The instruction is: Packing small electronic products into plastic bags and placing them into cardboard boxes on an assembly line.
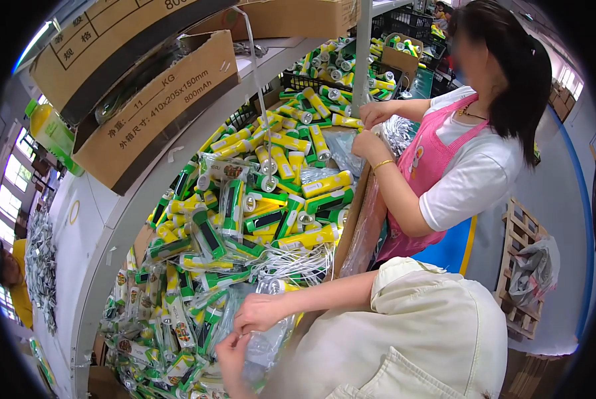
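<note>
My right hand (263, 312) reaches in from the right, fingers pinched together. Just below it, my left hand (231, 351) comes up from the lower edge, its fingertips closed and nearly touching the right ones. Whatever lies between the fingertips is too small to make out. Clear plastic bags (266, 342) lie right behind and beside both hands. Around them spreads a heap of yellow and green flashlights (284, 164), some with dark panels. Nearer me, many flashlights are packed in clear bags with printed cards (178, 322). A bundle of white cables (298, 261) rests just beyond my right hand.
Across the heap, a co-worker in a pink apron (437, 149) holds both hands over it, near more white cables (397, 133). Cardboard boxes (158, 123) and a green-capped bottle (52, 133) stand on the shelf at left. A wooden pallet (518, 266) lies on the floor at right.
</note>
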The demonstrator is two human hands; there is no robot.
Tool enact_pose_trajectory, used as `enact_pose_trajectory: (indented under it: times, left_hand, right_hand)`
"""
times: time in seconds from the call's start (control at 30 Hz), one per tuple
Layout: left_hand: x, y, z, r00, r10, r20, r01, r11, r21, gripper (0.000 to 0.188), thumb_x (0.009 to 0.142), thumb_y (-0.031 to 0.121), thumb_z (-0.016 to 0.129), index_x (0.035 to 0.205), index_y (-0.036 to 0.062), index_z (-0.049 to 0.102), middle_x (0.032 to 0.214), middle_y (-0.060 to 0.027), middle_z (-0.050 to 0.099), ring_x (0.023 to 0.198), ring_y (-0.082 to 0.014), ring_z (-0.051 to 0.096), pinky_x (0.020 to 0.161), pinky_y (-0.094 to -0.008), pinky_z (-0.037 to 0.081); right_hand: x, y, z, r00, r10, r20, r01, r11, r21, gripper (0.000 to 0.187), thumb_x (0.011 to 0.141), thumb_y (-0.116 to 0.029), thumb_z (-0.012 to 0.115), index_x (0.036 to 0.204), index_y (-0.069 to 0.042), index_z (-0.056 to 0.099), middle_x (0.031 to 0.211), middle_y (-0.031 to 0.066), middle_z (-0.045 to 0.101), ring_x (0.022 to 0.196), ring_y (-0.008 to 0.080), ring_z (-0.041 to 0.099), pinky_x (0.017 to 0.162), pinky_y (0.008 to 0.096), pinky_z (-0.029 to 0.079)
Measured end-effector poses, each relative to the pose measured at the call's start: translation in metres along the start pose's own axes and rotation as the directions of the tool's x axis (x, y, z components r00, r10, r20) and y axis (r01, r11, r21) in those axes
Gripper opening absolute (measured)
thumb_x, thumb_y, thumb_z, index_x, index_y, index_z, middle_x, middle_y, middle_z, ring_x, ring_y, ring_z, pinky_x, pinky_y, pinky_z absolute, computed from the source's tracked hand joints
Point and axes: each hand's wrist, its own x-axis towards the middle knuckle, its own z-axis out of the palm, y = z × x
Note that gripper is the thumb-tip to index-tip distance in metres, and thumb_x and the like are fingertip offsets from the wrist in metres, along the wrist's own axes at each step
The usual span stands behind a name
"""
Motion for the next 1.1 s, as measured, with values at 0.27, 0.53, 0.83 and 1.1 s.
enact_pose_trajectory:
  times: [0.27, 0.53, 0.83, 1.1]
  left_hand:
    - [-0.012, -0.021, 0.024, 0.981, -0.107, -0.163, 0.081, 0.984, -0.157, 0.011, 0.077, 0.006, 0.067, 0.077, -0.0051, 0.064, 0.057, 0.0075, 0.047, 0.055, -0.0021, 0.035, 0.047, -0.022, 0.027]
    - [-0.018, -0.006, 0.033, 0.968, -0.131, -0.213, 0.114, 0.989, -0.091, 0.015, 0.078, 0.009, 0.067, 0.082, -0.0058, 0.066, 0.056, 0.0047, 0.05, 0.056, -0.0034, 0.039, 0.048, -0.0242, 0.032]
    - [-0.03, -0.016, 0.045, 0.959, -0.014, -0.284, 0.106, 0.945, 0.31, 0.021, 0.079, 0.024, 0.064, 0.078, 0.0041, 0.069, 0.057, -0.0184, 0.055, 0.049, -0.0272, 0.053, 0.051, -0.0381, 0.04]
    - [-0.072, -0.023, 0.019, 0.883, -0.06, -0.466, 0.236, 0.914, 0.33, 0.021, 0.08, 0.028, 0.064, 0.084, 0.0087, 0.071, 0.068, -0.0164, 0.062, 0.064, -0.0346, 0.061, 0.058, -0.0401, 0.047]
  right_hand:
    - [-0.004, -0.002, 0.001, 0.991, -0.054, 0.124, 0.054, 0.999, 0.005, 0.007, 0.076, -0.015, 0.061, 0.08, -0.01, 0.062, 0.074, 0.0048, 0.061, 0.069, 0.0271, 0.06, 0.056, 0.039, 0.045]
    - [-0.003, 0.0, 0.001, 0.958, -0.055, 0.283, 0.088, 0.991, -0.105, 0.01, 0.072, -0.017, 0.063, 0.082, -0.012, 0.064, 0.071, 0.0055, 0.063, 0.067, 0.0288, 0.06, 0.054, 0.0399, 0.044]
    - [-0.007, -0.01, 0.005, 0.915, -0.083, 0.395, 0.21, 0.933, -0.292, 0.01, 0.065, -0.013, 0.062, 0.071, -0.007, 0.057, 0.062, 0.011, 0.06, 0.061, 0.0312, 0.06, 0.05, 0.0415, 0.044]
    - [0.0, 0.002, -0.025, 0.9, 0.002, 0.435, 0.157, 0.931, -0.329, 0.013, 0.06, -0.017, 0.063, 0.07, -0.01, 0.059, 0.06, 0.0101, 0.059, 0.061, 0.0306, 0.061, 0.051, 0.0424, 0.046]
